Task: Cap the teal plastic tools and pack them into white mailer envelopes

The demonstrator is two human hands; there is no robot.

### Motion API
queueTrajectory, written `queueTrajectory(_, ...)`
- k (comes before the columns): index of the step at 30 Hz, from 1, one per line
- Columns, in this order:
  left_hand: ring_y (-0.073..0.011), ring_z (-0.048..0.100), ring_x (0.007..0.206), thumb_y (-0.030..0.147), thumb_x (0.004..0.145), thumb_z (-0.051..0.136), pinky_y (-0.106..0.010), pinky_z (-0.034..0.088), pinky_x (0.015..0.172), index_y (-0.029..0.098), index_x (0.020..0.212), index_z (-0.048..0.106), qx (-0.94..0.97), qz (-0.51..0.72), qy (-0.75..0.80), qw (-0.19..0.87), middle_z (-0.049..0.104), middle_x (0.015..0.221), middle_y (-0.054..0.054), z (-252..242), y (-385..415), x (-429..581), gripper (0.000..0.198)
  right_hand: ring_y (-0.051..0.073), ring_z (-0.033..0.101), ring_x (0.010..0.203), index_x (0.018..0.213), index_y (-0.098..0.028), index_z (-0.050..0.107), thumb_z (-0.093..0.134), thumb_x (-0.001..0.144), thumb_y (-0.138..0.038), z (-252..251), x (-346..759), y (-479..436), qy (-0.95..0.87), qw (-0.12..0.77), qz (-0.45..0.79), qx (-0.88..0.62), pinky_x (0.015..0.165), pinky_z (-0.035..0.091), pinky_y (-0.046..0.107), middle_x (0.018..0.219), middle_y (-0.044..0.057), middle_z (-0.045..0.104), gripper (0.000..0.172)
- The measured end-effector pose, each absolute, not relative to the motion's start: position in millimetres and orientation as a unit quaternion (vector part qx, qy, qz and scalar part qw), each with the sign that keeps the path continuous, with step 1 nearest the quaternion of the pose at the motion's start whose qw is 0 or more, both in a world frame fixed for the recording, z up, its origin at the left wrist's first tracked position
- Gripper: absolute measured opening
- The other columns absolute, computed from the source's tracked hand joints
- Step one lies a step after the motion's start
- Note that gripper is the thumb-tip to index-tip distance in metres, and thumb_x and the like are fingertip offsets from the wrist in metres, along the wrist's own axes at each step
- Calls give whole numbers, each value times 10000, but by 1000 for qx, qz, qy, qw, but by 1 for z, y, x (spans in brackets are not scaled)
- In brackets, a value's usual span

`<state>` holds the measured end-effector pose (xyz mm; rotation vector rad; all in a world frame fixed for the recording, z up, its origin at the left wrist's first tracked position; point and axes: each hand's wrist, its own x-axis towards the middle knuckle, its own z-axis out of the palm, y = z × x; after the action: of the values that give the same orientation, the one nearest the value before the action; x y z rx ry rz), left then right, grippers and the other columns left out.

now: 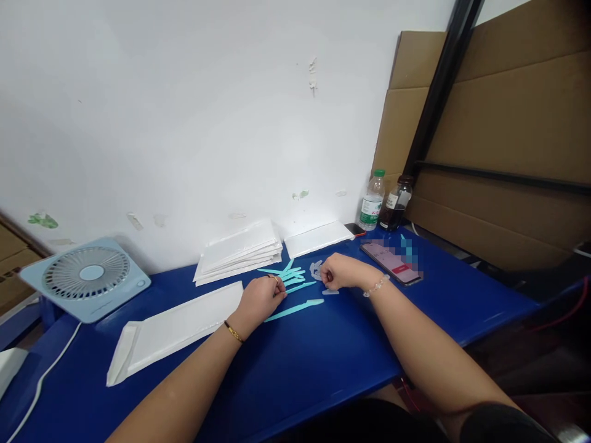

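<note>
My left hand (259,299) rests on the blue table (295,363) with its fingers curled, touching the near ends of several turquoise plastic knives (292,275) fanned out on the table. One longer turquoise knife (295,309) lies just in front of that hand. My right hand (338,271) is closed in a pinch beside some small clear plastic caps (316,269); what it pinches is too small to name. An open white padded envelope (178,329) lies left of my left hand.
A stack of white envelopes (240,249) and a single one (317,238) lie by the wall. A light blue fan (87,277) stands at the left. A phone (391,261), a water bottle (372,201) and a dark bottle (396,203) sit at the right, near cardboard sheets (503,123).
</note>
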<state>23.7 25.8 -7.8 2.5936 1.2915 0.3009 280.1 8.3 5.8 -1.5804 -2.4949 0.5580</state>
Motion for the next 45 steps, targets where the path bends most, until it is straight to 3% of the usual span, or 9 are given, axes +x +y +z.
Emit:
queueTrajectory(6, -157, 595, 684, 310, 790, 576, -243, 344, 558, 230, 732, 644, 878, 95, 452, 128, 677, 729, 10, -7, 25, 22, 120, 117, 558, 597, 721, -166, 669, 698, 612, -235, 14, 282, -1, -830, 84, 244, -493, 517, 370, 196, 700, -7, 649, 132)
queueTrajectory(12, -158, 604, 687, 319, 779, 593, -244, 340, 549, 224, 725, 654, 872, 80, 465, 130, 680, 739, 4, -6, 26, 23, 126, 123, 561, 560, 683, -175, 682, 645, 547, -93, 15, 277, -3, -831, 24, 223, -510, 488, 354, 196, 648, -14, 657, 163)
queueTrajectory(29, -148, 604, 669, 270, 729, 579, -233, 355, 547, 224, 716, 675, 873, 76, 455, 160, 691, 738, 2, -3, 27, 21, 107, 130, 587, 592, 675, -159, 708, 583, 627, -63, 2, 275, 10, -851, 115, 152, -488, 554, 367, 208, 687, 14, 692, 165)
queueTrajectory(39, -147, 608, 661, 374, 753, 605, -231, 383, 564, 235, 734, 694, 882, 58, 413, 220, 691, 729, 17, 1, 20, 24, 166, 132, 625, 633, 764, -150, 738, 589, 704, -137, 7, 268, 3, -857, 122, 256, -431, 599, 424, 201, 723, 24, 711, 161)
queueTrajectory(42, -174, 620, 748, 449, 754, 619, -246, 395, 602, 238, 831, 690, 884, 87, 427, 169, 694, 834, -1, -1, 23, 23, 235, 142, 625, 650, 765, -146, 731, 576, 738, -155, 7, 277, 6, -830, 153, 209, -495, 602, 414, 209, 735, 34, 714, 158)
queueTrajectory(45, -193, 617, 845, 385, 793, 596, -269, 403, 688, 233, 902, 670, 882, 130, 445, 82, 675, 977, -22, -7, 30, 19, 201, 151, 612, 649, 709, -146, 706, 592, 732, -161, 2, 280, 11, -811, 162, 152, -542, 589, 390, 218, 724, 39, 708, 118)
